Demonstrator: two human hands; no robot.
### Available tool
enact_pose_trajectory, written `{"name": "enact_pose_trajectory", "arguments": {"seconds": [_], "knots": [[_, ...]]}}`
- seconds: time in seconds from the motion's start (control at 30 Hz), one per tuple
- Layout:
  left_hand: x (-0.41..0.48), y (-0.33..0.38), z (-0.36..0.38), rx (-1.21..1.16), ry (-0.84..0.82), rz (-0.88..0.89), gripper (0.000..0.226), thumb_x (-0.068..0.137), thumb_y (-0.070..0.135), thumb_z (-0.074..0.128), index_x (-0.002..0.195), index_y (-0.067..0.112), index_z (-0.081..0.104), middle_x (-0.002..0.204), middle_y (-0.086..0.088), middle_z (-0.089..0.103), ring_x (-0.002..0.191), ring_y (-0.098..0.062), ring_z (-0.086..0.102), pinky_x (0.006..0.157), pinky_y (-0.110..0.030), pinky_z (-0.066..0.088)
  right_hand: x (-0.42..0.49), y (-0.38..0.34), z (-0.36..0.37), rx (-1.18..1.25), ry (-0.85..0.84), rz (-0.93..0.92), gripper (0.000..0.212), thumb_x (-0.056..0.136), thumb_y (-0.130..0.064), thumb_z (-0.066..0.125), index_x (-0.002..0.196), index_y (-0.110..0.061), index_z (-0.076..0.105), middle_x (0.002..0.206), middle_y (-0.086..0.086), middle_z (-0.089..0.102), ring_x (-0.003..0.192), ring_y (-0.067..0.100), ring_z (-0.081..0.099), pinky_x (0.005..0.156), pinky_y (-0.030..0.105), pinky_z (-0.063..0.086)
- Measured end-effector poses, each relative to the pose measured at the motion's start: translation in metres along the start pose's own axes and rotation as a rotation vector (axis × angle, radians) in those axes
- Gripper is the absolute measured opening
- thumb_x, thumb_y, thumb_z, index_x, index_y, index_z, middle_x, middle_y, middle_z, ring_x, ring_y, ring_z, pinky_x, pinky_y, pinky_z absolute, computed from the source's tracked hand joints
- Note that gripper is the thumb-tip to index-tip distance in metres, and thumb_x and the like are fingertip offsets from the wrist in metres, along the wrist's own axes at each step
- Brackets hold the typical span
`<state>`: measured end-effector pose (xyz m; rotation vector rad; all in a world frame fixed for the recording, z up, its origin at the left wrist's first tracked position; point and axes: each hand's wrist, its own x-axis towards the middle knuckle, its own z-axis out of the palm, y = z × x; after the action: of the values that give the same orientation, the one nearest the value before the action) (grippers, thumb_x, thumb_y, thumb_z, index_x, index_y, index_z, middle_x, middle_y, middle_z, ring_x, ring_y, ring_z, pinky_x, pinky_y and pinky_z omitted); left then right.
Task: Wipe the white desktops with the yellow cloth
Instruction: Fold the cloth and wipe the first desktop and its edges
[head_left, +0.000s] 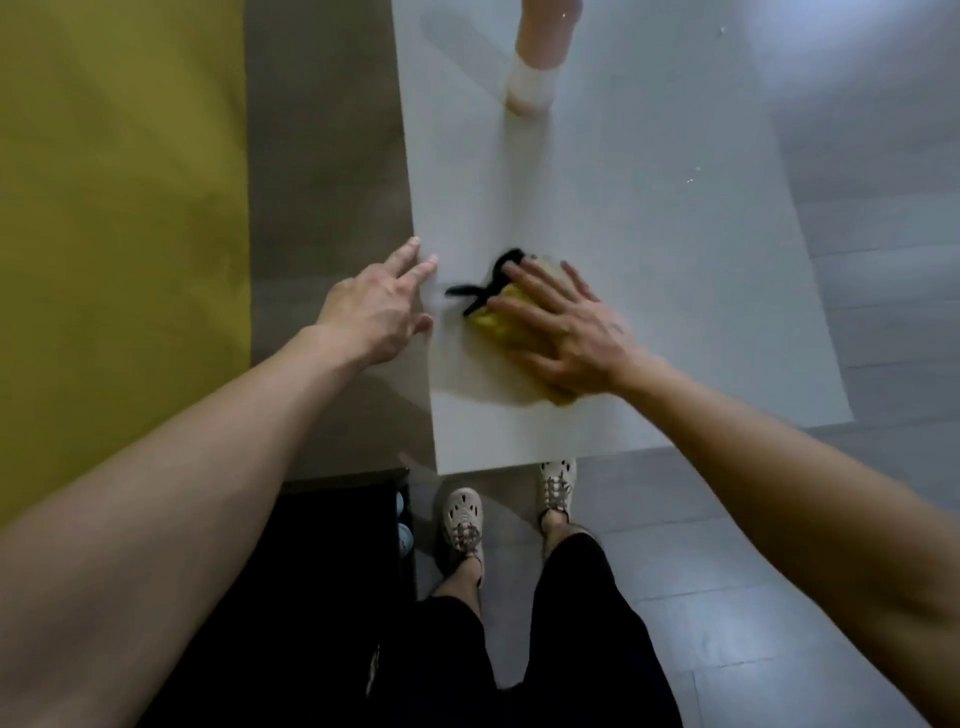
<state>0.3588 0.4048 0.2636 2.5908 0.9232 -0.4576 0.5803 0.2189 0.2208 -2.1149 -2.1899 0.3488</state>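
Head view, white desktop (649, 218), grey floor, right hand (563, 332) flat on yellow cloth (501, 325), left hand (376, 306) spread, empty

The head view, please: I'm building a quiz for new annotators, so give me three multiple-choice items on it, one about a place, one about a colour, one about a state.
1. Where does the left hand rest?
A. at the desktop's left edge
B. on the cloth
C. on the floor

2. What colour is the strap on the cloth?
A. red
B. black
C. white

3. How is the right hand placed?
A. lifted clear of the desk
B. clenched in a fist
C. flat, fingers spread, pressing the cloth on the desktop

Answers: 1 A, its fingertips lie on the white edge. 2 B, a dark black strap sticks out beside the yellow fabric. 3 C, the palm covers the cloth with open fingers.
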Motion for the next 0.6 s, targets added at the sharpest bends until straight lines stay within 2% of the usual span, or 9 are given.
{"name": "enact_pose_trajectory", "arguments": {"seconds": [0.07,0.13,0.2,0.3,0.37,0.43,0.5,0.53,0.6], "knots": [[0.001,-0.005,0.004,0.006,0.028,0.011,0.078,0.107,0.048,0.062,0.172,0.034,0.021,0.181,0.014,-0.001,0.156,-0.031,0.038,0.115,-0.053,0.046,0.032,0.027,-0.007,0.017,0.082,0.337,0.075,0.102,-0.073,0.038,0.169,-0.040,0.033,0.182,0.004,0.013,0.169,0.024,0.006,0.135,0.057,0.004],[0.002,-0.008,0.004,0.010,0.028,0.007,0.079,0.106,0.048,0.063,0.171,0.035,0.021,0.181,0.014,0.000,0.156,-0.031,0.039,0.115,-0.052,0.046,0.045,0.014,-0.002,0.021,0.106,0.459,0.076,0.103,-0.071,0.035,0.170,-0.037,0.030,0.182,0.009,0.011,0.169,0.027,0.003,0.135,0.057,0.004],[0.001,-0.008,0.005,0.006,0.009,0.012,0.079,0.105,0.050,0.064,0.171,0.036,0.022,0.181,0.014,0.000,0.156,-0.030,0.038,0.115,-0.052,0.047,0.023,-0.026,0.006,0.021,0.093,0.242,0.073,0.106,-0.066,0.038,0.171,-0.035,0.028,0.182,0.013,0.009,0.169,0.031,0.002,0.135,0.060,0.008],[-0.001,-0.012,0.004,-0.038,-0.037,0.017,0.080,0.106,0.048,0.064,0.171,0.037,0.020,0.180,0.019,-0.003,0.160,-0.026,0.032,0.120,-0.052,0.045,-0.031,-0.061,0.015,-0.017,-0.127,-0.336,0.069,0.110,-0.065,0.039,0.172,-0.039,0.023,0.182,0.008,0.003,0.169,0.027,-0.007,0.136,0.055,0.002],[0.000,-0.013,0.003,-0.109,-0.052,0.017,0.077,0.106,0.037,0.066,0.171,0.036,0.024,0.180,0.018,0.003,0.163,-0.020,0.027,0.125,-0.049,0.039,-0.021,-0.046,0.010,-0.006,-0.178,-0.455,0.069,0.109,-0.067,0.042,0.171,-0.041,0.026,0.182,0.002,0.004,0.169,0.023,-0.007,0.136,0.056,0.004],[0.001,-0.015,0.007,-0.218,0.049,-0.004,0.066,0.106,0.019,0.061,0.167,0.030,0.037,0.178,0.010,0.023,0.161,-0.020,0.031,0.128,-0.048,0.036,0.014,-0.031,0.004,-0.038,-0.178,-0.419,0.072,0.109,-0.070,0.039,0.172,-0.043,0.018,0.183,0.000,0.001,0.169,0.022,-0.007,0.136,0.057,0.001],[-0.005,-0.014,0.014,-0.256,0.271,-0.034,0.054,0.107,0.013,0.055,0.159,0.022,0.049,0.168,-0.002,0.045,0.154,-0.025,0.042,0.126,-0.051,0.040,0.042,-0.027,-0.007,0.004,-0.135,-0.352,0.074,0.110,-0.069,0.035,0.173,-0.040,0.011,0.182,0.000,0.004,0.169,0.021,-0.003,0.136,0.055,-0.004],[-0.011,-0.011,0.018,-0.229,0.381,-0.033,0.049,0.107,0.016,0.054,0.156,0.018,0.053,0.162,-0.007,0.051,0.150,-0.027,0.046,0.124,-0.053,0.041,0.047,-0.027,-0.012,0.081,-0.066,-0.272,0.072,0.111,-0.066,0.035,0.174,-0.035,0.016,0.182,0.001,0.011,0.169,0.020,0.003,0.136,0.055,-0.002],[-0.019,0.005,0.026,-0.130,0.495,0.080,0.046,0.109,0.029,0.054,0.152,0.015,0.055,0.156,-0.013,0.055,0.150,-0.033,0.046,0.125,-0.057,0.036,0.031,-0.023,-0.018,0.291,0.172,0.012,0.063,0.113,-0.052,0.040,0.168,-0.021,0.037,0.175,0.007,0.034,0.167,0.021,0.021,0.135,0.058,0.014]]}}
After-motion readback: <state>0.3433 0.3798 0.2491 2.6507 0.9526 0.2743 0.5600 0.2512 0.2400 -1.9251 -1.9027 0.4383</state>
